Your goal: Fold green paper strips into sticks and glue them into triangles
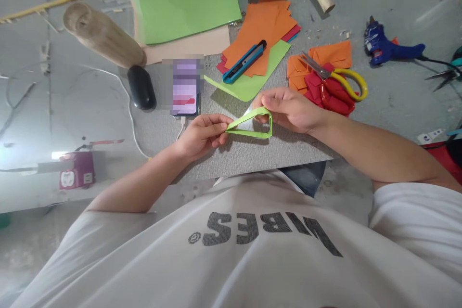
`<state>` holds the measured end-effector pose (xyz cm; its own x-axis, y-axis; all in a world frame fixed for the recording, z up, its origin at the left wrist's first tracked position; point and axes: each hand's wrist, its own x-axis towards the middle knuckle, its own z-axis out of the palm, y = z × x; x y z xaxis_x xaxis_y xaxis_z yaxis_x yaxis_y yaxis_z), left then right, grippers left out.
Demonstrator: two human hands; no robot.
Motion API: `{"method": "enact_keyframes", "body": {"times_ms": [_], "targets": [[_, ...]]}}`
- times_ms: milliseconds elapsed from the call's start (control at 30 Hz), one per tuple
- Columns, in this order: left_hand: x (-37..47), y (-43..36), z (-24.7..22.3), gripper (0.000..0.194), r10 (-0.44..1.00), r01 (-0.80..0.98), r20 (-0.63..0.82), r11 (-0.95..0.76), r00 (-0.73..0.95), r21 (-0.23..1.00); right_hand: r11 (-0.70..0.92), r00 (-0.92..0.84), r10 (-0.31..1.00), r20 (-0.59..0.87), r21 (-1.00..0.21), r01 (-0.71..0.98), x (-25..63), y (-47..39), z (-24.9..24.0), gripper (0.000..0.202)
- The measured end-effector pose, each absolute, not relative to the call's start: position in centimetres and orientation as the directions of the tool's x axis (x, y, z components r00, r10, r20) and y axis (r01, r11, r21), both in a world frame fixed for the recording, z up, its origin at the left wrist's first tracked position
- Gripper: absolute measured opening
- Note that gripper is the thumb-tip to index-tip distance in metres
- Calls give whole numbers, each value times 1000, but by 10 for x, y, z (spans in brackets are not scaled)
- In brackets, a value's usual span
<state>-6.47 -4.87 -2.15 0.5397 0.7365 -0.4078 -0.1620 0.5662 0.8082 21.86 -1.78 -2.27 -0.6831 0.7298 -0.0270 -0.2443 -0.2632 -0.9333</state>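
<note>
A strip of light green paper [249, 133], folded into a narrow wedge-shaped loop, is held up between my two hands over the grey table. My left hand [205, 135] pinches its pointed end between thumb and fingers. At the wider end, my right hand [285, 109] grips the upper corner, thumb on top; some of its fingers are hidden behind the paper. Just beyond my hands lie a light green sheet [249, 90], a pile of orange paper pieces [249, 26] and a blue box cutter [244, 62] resting on them.
Yellow-and-red scissors [346, 82] lie on folded orange and red paper at the right, with a blue glue gun [388, 48] farther out. To the left are a plugged-in phone [185, 89], a black mouse-shaped object [141, 87] and a bamboo piece [104, 33]. A large green sheet [187, 2] lies behind.
</note>
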Motion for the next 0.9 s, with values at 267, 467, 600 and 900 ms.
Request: {"method": "enact_keyframes", "body": {"times_ms": [267, 467, 600, 900], "targets": [[-72, -46, -24, 33, 719, -161, -409, 581, 562, 798, -220, -633, 774, -38, -952, -212, 219, -18, -21, 68], [-75, -41, -24, 47, 638, -215, -402, 670, 657, 711, -218, -618, 786, -31, -948, -230, 220, -17, -21, 66], [-75, -42, -25, 41, 649, -204, -420, 665, 634, 718, -193, -621, 784, -10, -954, -228, 221, -16, -23, 64], [-74, -43, -24, 61, 749, -281, -341, 566, 569, 775, -153, -669, 739, 81, -947, -282, 224, -15, -29, 54]]}}
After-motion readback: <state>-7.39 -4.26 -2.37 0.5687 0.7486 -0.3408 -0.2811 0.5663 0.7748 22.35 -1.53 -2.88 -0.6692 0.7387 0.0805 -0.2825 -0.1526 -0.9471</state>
